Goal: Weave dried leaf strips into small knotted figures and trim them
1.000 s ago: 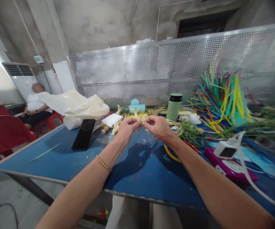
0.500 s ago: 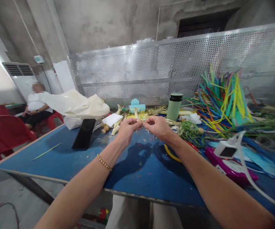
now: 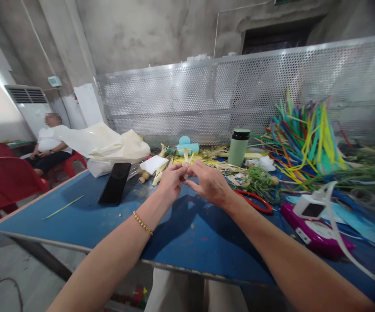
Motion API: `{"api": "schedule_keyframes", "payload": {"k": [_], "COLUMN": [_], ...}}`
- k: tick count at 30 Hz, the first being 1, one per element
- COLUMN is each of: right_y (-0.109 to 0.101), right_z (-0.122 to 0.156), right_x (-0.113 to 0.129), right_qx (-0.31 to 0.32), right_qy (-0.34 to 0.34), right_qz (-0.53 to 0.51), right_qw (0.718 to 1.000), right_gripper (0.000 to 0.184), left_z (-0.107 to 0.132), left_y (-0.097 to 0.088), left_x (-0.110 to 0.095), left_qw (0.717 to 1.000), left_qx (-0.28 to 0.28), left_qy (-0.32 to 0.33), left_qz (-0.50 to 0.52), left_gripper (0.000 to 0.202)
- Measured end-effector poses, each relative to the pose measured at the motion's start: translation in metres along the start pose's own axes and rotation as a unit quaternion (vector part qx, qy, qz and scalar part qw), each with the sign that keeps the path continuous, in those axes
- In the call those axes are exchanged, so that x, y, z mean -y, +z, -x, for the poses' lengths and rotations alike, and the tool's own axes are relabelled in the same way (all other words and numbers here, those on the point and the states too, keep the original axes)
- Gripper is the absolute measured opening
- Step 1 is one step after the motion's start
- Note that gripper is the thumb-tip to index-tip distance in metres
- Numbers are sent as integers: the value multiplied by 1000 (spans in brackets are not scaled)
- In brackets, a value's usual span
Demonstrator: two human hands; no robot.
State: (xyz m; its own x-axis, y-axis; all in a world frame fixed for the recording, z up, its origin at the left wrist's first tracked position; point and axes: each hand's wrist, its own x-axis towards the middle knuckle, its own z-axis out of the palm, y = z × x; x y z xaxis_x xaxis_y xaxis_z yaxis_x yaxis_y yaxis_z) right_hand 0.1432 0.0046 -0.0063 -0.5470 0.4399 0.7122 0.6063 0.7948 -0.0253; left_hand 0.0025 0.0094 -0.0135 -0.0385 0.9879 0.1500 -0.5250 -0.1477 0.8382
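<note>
Close together over the middle of the blue table, my left hand and my right hand meet at the fingertips. Both are closed in a pinch on a small pale strip of dry husk, mostly hidden by the fingers. A gold bead bracelet is on my left wrist. Just beyond the hands lie more husk scraps and a folded white paper. Red loop handles, like those of scissors, lie beside my right forearm.
On the left are a black phone, a plastic bag and a seated person. A green cup, green fibre tangle, colourful strips and a purple power strip stand right. A perforated metal panel borders the back.
My hands have come closer together, with the right one moving left and turning over the left fingertips. The red handles by my right forearm now show more fully.
</note>
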Motion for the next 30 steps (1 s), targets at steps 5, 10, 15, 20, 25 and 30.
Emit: {"api": "schedule_keyframes", "payload": {"k": [5,10,15,20,25,30], "right_y": [0,-1,1,3,3,3], "right_z": [-3,-8,-9,-10,-10,-10], "right_x": [-6,-13,-18,-18,-17,-15], "right_qx": [-55,-126,-123,-137,-149,-163], "right_qy": [18,110,195,220,244,259], "right_qz": [-38,-131,-219,-233,-233,-218], "right_qw": [998,977,948,937,929,927], "right_gripper": [12,10,10,14,14,14], "left_z": [-1,-2,0,1,2,4], "left_y": [1,-1,1,3,3,4], "left_x": [2,1,-1,-4,-6,-7], "left_qw": [1000,1000,999,998,997,996], "left_qx": [7,30,50,60,65,75], "left_qy": [-11,-9,-20,-16,-39,-42], "left_qz": [7,1,-10,-18,-13,-18], "left_gripper": [22,23,23,20,18,16]}}
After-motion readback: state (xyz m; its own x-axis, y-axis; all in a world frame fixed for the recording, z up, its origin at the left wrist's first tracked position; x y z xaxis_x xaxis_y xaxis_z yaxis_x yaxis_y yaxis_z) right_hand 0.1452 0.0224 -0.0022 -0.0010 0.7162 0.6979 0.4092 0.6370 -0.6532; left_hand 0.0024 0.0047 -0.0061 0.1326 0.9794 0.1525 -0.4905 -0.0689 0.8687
